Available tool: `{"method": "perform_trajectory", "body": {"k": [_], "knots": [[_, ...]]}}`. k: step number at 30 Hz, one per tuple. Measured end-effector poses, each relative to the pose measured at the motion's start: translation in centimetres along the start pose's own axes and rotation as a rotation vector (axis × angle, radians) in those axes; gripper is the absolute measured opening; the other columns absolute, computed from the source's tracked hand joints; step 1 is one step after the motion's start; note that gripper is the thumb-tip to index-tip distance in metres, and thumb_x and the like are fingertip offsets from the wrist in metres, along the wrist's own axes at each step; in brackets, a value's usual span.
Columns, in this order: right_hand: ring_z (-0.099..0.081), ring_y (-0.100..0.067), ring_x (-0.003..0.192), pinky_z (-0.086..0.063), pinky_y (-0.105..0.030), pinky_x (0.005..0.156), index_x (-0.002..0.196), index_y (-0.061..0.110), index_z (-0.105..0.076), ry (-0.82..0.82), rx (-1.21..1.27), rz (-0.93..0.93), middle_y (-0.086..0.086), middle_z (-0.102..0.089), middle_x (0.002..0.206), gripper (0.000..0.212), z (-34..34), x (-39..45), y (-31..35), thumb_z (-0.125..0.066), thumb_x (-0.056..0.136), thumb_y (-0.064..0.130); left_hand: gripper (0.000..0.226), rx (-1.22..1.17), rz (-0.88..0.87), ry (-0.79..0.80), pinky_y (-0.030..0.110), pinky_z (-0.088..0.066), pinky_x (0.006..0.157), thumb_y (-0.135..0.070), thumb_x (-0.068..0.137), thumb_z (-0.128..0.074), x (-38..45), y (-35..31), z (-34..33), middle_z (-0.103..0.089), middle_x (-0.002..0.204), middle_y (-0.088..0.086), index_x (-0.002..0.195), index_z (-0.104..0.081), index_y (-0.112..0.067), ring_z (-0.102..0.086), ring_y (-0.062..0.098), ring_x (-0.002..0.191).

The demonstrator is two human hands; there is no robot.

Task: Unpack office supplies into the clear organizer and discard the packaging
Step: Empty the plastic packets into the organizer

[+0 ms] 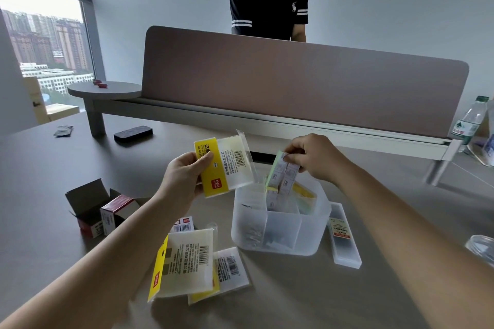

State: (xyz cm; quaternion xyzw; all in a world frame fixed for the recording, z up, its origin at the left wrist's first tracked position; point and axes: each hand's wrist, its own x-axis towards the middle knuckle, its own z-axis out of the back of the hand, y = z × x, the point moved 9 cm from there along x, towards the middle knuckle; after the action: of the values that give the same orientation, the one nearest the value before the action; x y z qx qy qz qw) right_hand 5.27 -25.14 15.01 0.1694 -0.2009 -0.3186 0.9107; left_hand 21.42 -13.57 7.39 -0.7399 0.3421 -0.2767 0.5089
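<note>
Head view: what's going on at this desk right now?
A person is unpacking stationery. The left hand holds a yellow-headed clear packet, apparently emptied. The right hand pinches a small pad stack, its lower end inside the clear organizer. More packets and opened boxes lie on the desk.

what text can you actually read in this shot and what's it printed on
"deli", upside down, on the red patch of the yellow-banded packet held in the left hand
"No.6630", partly covered, on that packet's yellow band
"deli", small, on the white pads pinched by the right hand
Chinese print and barcodes on the packets on the table: too small
Water bottle label: blurred
</note>
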Motion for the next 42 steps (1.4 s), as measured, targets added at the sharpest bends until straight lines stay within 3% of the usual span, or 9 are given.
{"method": "perform_trajectory", "body": {"k": [10,13,15,17,23,27,31,34,42], "knots": [[-0.052,-0.014,0.080,-0.042,-0.027,0.077,0.116,0.009,-0.058,0.080,-0.032,0.004,-0.006,-0.061,0.097,0.029,-0.7,0.2,-0.7,-0.055,0.087,0.011,0.012,-0.003,0.008,0.006,0.026,-0.056,0.053,-0.014,0.090,-0.046,0.3,0.3,-0.1,-0.062,0.086,0.005,0.082,-0.055,-0.013,-0.060,0.019,0.079],[-0.051,-0.010,0.072,-0.040,-0.022,0.071,0.121,0.013,-0.053,0.011,0.013,0.010,-0.002,-0.059,0.090,0.037,-0.5,0.1,-0.9,-0.058,0.084,0.010,0.013,-0.008,0.006,0.006,0.026,-0.056,0.052,-0.014,0.090,-0.046,0.2,0.4,-0.1,-0.061,0.085,0.005,0.081,-0.055,-0.013,-0.060,0.019,0.078],[-0.053,-0.011,0.072,-0.039,-0.016,0.064,0.116,0.013,-0.054,-0.069,0.058,0.031,-0.001,-0.060,0.084,0.035,0.3,-0.1,-0.8,-0.060,0.082,0.008,0.012,-0.006,0.007,0.004,0.027,-0.056,0.053,-0.014,0.089,-0.046,0.2,0.4,0.0,-0.062,0.085,0.005,0.082,-0.055,-0.013,-0.060,0.019,0.078],[-0.056,-0.014,0.077,-0.041,-0.012,0.066,0.105,0.013,-0.057,-0.101,0.128,0.033,-0.001,-0.061,0.082,0.026,0.7,-0.3,-0.9,-0.063,0.080,0.007,0.011,-0.008,0.008,0.001,0.028,-0.057,0.056,-0.015,0.089,-0.046,0.2,0.4,0.2,-0.062,0.086,0.005,0.083,-0.056,-0.013,-0.061,0.019,0.079],[-0.055,-0.014,0.073,-0.043,-0.014,0.064,0.072,0.016,-0.056,0.002,0.134,0.017,0.002,-0.058,0.074,0.016,-1.7,-0.6,-0.8,-0.066,0.077,0.005,0.012,-0.018,0.007,0.005,0.027,-0.056,0.054,-0.014,0.090,-0.046,-0.2,0.4,0.1,-0.062,0.086,0.004,0.082,-0.055,-0.013,-0.060,0.018,0.079],[-0.054,-0.015,0.081,-0.037,-0.014,0.062,0.082,0.009,-0.064,-0.036,0.071,0.038,-0.004,-0.059,0.088,0.005,-1.4,-0.5,-0.5,-0.066,0.077,0.008,0.011,-0.024,0.006,-0.004,0.027,-0.056,0.053,-0.014,0.089,-0.047,-0.3,0.3,0.3,-0.062,0.086,0.005,0.083,-0.055,-0.013,-0.061,0.019,0.079],[-0.040,-0.014,0.111,-0.023,-0.016,0.081,0.092,0.014,-0.067,-0.096,-0.069,0.144,0.000,-0.048,0.114,0.015,-1.1,-1.3,0.9,-0.066,0.077,0.016,0.010,-0.022,0.008,-0.012,0.027,-0.056,0.055,-0.015,0.089,-0.047,-0.4,0.3,0.8,-0.063,0.086,0.004,0.083,-0.056,-0.013,-0.061,0.019,0.079],[-0.029,-0.017,0.127,-0.020,-0.029,0.102,0.093,0.019,-0.068,-0.011,-0.186,0.138,-0.002,-0.041,0.133,0.020,-2.7,-1.6,1.0,-0.069,0.075,0.028,0.011,-0.030,0.009,-0.011,0.027,-0.056,0.054,-0.014,0.089,-0.047,-0.6,0.3,0.7,-0.062,0.086,0.005,0.083,-0.056,-0.013,-0.061,0.019,0.079],[-0.015,-0.018,0.134,-0.013,-0.034,0.109,0.090,0.019,-0.070,0.083,-0.303,0.062,0.000,-0.030,0.140,0.019,-4.5,-1.0,0.3,-0.067,0.076,0.031,0.012,-0.030,-0.007,-0.005,0.026,-0.056,0.053,-0.014,0.089,-0.047,-1.1,0.0,1.4,-0.063,0.084,0.005,0.081,-0.056,-0.013,-0.061,0.018,0.077]]}}
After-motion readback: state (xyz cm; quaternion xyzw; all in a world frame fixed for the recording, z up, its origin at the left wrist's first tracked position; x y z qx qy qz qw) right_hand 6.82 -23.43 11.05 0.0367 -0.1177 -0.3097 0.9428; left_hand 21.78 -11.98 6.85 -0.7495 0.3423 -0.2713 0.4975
